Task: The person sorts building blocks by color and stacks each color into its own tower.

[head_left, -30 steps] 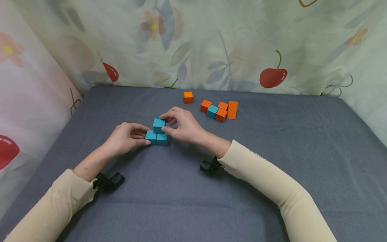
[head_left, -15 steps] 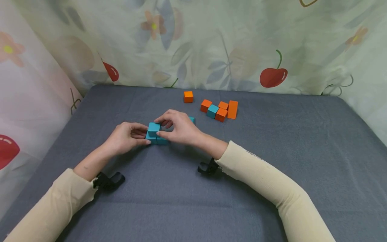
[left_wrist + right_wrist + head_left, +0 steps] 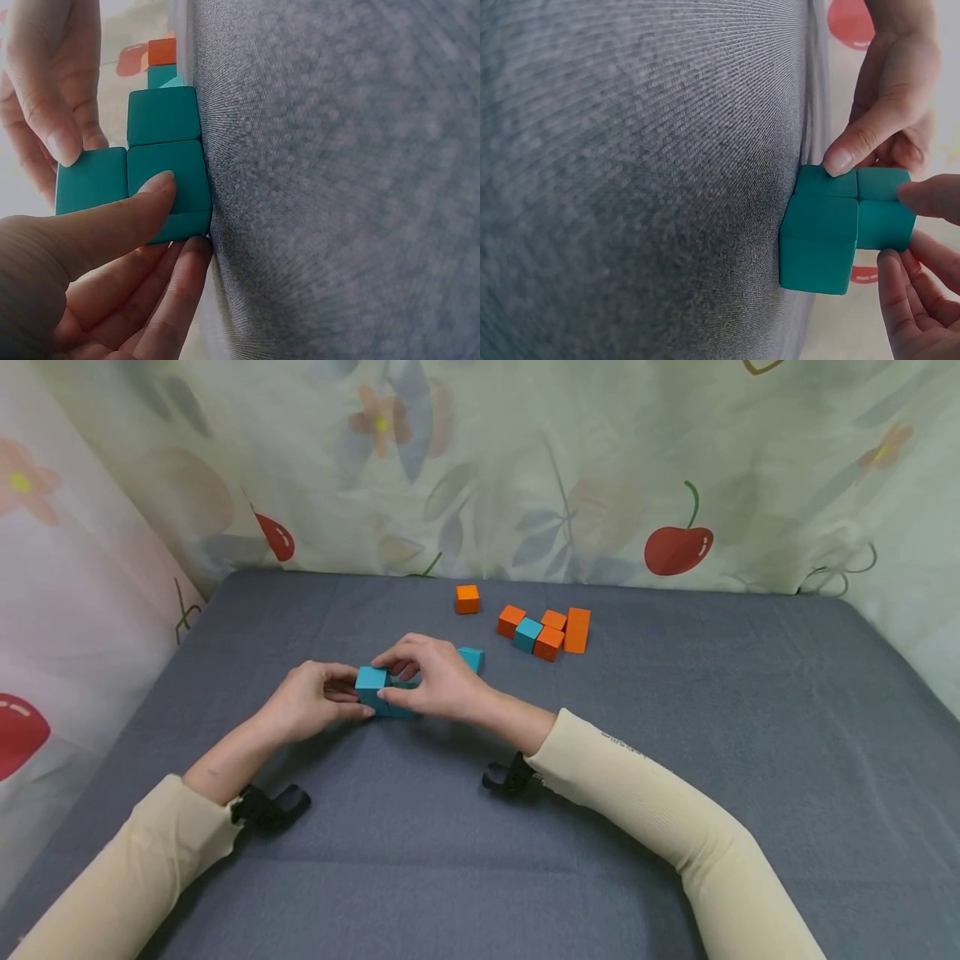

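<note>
Two blue-green cubes sit side by side on the cloth, and a third one is stacked over the left one. My left hand (image 3: 311, 700) pinches the lower left cube (image 3: 191, 180) between thumb and fingers. On the upper cube (image 3: 371, 683), my right hand (image 3: 435, 675) has its thumb at the near side and its fingers at the far side. The upper cube rests against the top of the lower left one in the left wrist view. The lower right cube (image 3: 817, 247) stands untouched, partly behind my right thumb in the head view.
Behind my right hand a blue block (image 3: 472, 658) is partly hidden. Farther back lies a cluster with a blue cube (image 3: 528, 635), several orange cubes (image 3: 549, 643) and an upright-looking orange block (image 3: 577, 631). A lone orange cube (image 3: 467, 600) sits near the patterned curtain (image 3: 495, 468).
My right hand has moved left and slightly down with the upper cube, from over the seam to over the left cube. The blue block behind it came into view. My left hand stays put.
</note>
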`<state>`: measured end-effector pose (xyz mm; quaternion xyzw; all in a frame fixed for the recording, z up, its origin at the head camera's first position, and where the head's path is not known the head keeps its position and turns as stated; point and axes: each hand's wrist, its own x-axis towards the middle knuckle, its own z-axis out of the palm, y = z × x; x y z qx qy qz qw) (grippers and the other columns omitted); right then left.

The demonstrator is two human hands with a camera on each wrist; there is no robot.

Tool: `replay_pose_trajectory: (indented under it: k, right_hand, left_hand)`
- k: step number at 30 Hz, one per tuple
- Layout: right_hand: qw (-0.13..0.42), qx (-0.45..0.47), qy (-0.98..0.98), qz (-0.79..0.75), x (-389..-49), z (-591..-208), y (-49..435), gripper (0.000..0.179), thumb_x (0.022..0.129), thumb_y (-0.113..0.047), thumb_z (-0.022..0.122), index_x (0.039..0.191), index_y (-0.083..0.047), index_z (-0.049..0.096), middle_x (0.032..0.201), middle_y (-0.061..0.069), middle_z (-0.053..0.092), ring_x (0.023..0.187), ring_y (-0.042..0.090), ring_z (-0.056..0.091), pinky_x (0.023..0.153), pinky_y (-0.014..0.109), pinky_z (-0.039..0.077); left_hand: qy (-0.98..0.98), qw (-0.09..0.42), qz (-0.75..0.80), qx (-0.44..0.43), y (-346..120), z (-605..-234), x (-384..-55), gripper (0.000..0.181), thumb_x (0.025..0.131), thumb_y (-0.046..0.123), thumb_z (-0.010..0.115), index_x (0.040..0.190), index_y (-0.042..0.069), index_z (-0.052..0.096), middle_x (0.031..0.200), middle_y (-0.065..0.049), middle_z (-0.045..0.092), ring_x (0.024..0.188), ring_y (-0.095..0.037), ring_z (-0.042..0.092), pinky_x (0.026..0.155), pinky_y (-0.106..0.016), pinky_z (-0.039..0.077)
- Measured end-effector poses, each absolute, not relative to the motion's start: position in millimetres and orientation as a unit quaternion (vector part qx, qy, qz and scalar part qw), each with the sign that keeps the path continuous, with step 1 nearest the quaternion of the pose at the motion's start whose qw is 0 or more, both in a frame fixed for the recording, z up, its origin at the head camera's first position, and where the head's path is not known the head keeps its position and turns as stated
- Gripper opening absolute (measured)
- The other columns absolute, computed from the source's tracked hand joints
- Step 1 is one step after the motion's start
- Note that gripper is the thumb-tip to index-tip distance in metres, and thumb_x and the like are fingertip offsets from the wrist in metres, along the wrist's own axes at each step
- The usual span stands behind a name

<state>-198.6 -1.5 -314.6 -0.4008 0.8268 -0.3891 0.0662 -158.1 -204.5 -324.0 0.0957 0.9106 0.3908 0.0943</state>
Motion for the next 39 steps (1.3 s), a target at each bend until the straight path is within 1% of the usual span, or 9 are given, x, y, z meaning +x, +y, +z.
replay_pose_trajectory:
  k: [4,11,16,21,25,29,36,39]
  right_hand:
    - [0.064,-0.402,0.827,-0.387,-199,-315,-1,0.032,0.087,-0.011,0.070,0.117,-0.004,0.067,0.111,0.009,0.062,0.097,0.017,0.064,0.085,0.019,0.052]
    - [0.072,-0.399,0.829,-0.386,-200,-316,4,0.039,0.086,-0.015,0.072,0.123,-0.004,0.063,0.115,0.009,0.061,0.100,0.017,0.063,0.086,0.021,0.052]
    - [0.070,-0.390,0.831,-0.389,-204,-317,13,0.043,0.086,-0.015,0.073,0.125,-0.002,0.061,0.118,0.012,0.060,0.105,0.022,0.061,0.087,0.023,0.052]
    - [0.056,-0.374,0.837,-0.394,-208,-318,25,0.044,0.085,-0.017,0.074,0.125,-0.002,0.061,0.120,0.013,0.060,0.108,0.025,0.060,0.088,0.027,0.053]
    - [0.033,-0.358,0.842,-0.403,-213,-317,38,0.043,0.084,-0.017,0.074,0.123,-0.002,0.063,0.119,0.014,0.061,0.107,0.025,0.060,0.088,0.029,0.054]
    - [0.014,-0.330,0.851,-0.408,-219,-314,52,0.041,0.084,-0.017,0.074,0.122,-0.003,0.064,0.119,0.014,0.060,0.107,0.025,0.060,0.089,0.031,0.053]
    - [0.002,-0.271,0.873,-0.405,-229,-313,77,0.040,0.085,-0.018,0.074,0.121,-0.004,0.064,0.119,0.016,0.059,0.106,0.029,0.059,0.091,0.038,0.051]
    - [-0.009,-0.245,0.878,-0.411,-234,-312,88,0.039,0.085,-0.018,0.074,0.120,-0.005,0.065,0.117,0.015,0.059,0.104,0.028,0.059,0.091,0.039,0.051]
  left_hand:
    - [0.912,0.095,0.388,0.094,-205,-324,-159,0.045,0.088,0.009,0.070,0.128,-0.007,0.056,0.119,-0.025,0.063,0.106,-0.035,0.065,0.085,-0.040,0.056]
    - [0.910,0.092,0.391,0.097,-205,-325,-158,0.045,0.087,0.009,0.070,0.127,-0.007,0.057,0.117,-0.025,0.064,0.104,-0.034,0.066,0.085,-0.041,0.056]
    - [0.913,0.088,0.388,0.094,-205,-326,-158,0.046,0.087,0.011,0.071,0.126,-0.008,0.057,0.117,-0.025,0.064,0.104,-0.034,0.066,0.086,-0.043,0.055]
    - [0.915,0.082,0.384,0.097,-204,-327,-158,0.047,0.086,0.012,0.073,0.125,-0.008,0.058,0.116,-0.025,0.064,0.103,-0.035,0.066,0.087,-0.044,0.055]
    - [0.916,0.083,0.379,0.097,-204,-326,-159,0.047,0.086,0.012,0.073,0.126,-0.008,0.057,0.116,-0.025,0.064,0.104,-0.035,0.066,0.088,-0.044,0.054]
    - [0.916,0.084,0.379,0.101,-204,-326,-158,0.047,0.085,0.011,0.073,0.126,-0.008,0.057,0.116,-0.025,0.064,0.104,-0.034,0.066,0.088,-0.044,0.054]
    - [0.917,0.087,0.374,0.105,-204,-323,-159,0.047,0.085,0.011,0.073,0.125,-0.008,0.058,0.114,-0.025,0.065,0.104,-0.034,0.065,0.087,-0.044,0.054]
    - [0.920,0.087,0.367,0.108,-204,-322,-159,0.046,0.085,0.011,0.073,0.124,-0.009,0.058,0.113,-0.025,0.065,0.104,-0.035,0.065,0.087,-0.045,0.054]
